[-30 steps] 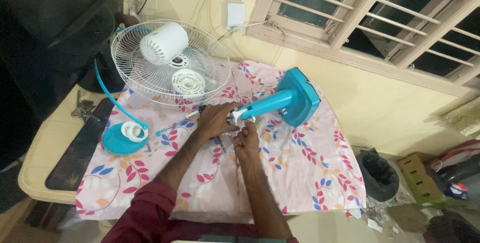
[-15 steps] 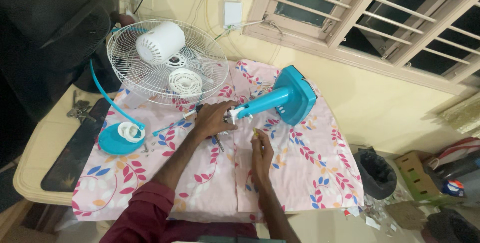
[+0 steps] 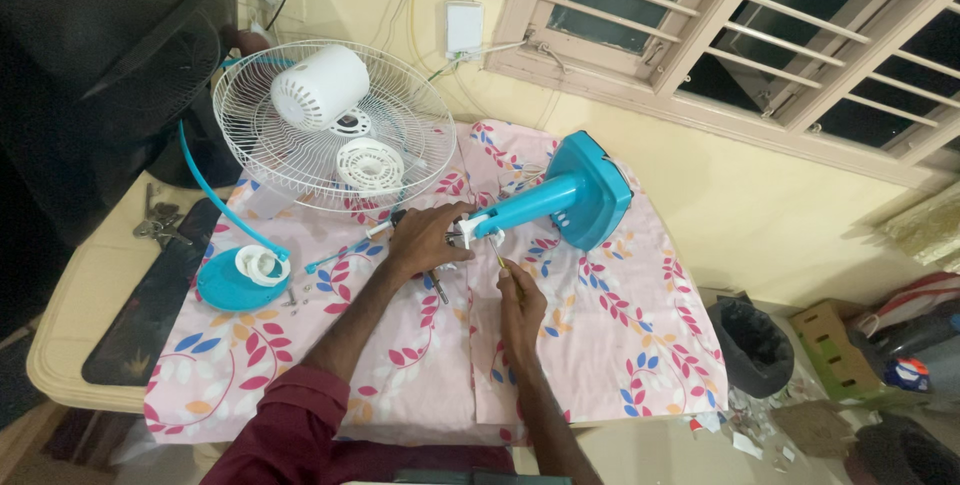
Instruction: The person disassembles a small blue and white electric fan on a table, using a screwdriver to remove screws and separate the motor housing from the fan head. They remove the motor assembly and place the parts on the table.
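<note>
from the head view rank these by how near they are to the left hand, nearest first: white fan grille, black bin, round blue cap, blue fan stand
Measured from the left hand:
1. Blue fan stand, its white end at the hand.
2. White fan grille, just behind and to the left.
3. Round blue cap, farther left on the floral cloth.
4. Black bin, far right, off the table.

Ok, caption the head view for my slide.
Left hand steadies the turquoise plastic fan stand; right hand works a thin tool at its white end.

Bare flowered cloth [image 3: 620, 345] lies open right of the right hand [image 3: 520, 307], while the wire fan guard [image 3: 300, 160], teal stand [image 3: 570, 197] and teal disc [image 3: 232, 283] crowd the desk's [image 3: 75, 315] far and left sides.
</note>
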